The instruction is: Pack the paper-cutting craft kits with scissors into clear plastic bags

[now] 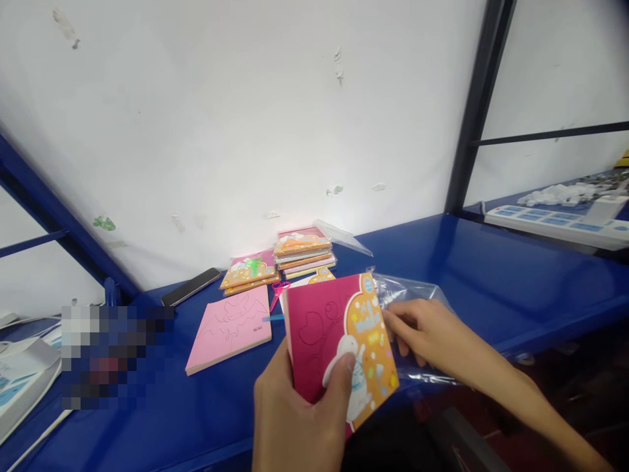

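Well, left hand point(295, 419) gripping one craft booklet point(339, 341), right hand point(427, 334) holding one plastic sleeve point(417, 292)

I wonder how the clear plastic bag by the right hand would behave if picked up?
The clear plastic bag looks thin and floppy, since it creases around the right hand. It is probably very light, and its glossy surface may slip.

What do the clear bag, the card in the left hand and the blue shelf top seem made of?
The clear bag: thin plastic film, see-through and creased. The card: probably stiff coated paperboard, flat with low sheen. The blue shelf top: likely gloss-painted metal, smooth and shiny, though paint hides the base.
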`<action>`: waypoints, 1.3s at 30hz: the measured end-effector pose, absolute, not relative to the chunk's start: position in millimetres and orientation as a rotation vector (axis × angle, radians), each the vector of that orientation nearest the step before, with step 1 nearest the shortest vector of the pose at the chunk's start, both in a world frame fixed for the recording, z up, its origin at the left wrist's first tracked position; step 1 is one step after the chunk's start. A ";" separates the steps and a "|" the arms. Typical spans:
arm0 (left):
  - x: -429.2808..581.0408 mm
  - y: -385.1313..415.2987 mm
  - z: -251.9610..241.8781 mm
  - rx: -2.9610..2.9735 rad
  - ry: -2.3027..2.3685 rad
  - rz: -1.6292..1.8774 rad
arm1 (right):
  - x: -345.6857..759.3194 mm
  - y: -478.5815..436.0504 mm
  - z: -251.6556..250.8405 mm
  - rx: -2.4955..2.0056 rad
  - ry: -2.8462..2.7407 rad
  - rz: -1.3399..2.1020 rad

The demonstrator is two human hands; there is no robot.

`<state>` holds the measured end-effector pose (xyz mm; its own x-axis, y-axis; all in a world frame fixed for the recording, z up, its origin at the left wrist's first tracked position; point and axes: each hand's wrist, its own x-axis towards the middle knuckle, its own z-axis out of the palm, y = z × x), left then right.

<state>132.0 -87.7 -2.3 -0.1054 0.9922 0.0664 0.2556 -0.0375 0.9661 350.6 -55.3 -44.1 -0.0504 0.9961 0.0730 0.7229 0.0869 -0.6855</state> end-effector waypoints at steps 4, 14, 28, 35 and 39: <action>124.2 -80.4 0.5 1.404 1.499 1.234 | 348.7 -57.3 -43.7 -1.687 -1.847 0.565; 128.6 -67.6 -1.6 1.491 1.623 1.389 | 342.9 -59.0 -40.8 -1.639 -1.887 0.540; 122.4 -60.2 0.0 1.415 1.480 1.310 | 337.6 -64.4 -32.6 -1.583 -1.919 0.505; 115.5 -52.2 7.0 1.548 1.456 1.329 | 333.3 -68.9 -32.9 -1.556 -1.966 0.599; 119.3 -47.2 10.2 1.586 1.482 1.420 | 331.7 -71.2 -32.6 -1.527 -2.005 0.609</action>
<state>119.3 -47.2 10.2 -0.1609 0.9327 0.3228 0.3624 -0.2483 0.8983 331.7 -71.2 -32.6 -0.2102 0.9665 0.1473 0.7216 0.2551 -0.6437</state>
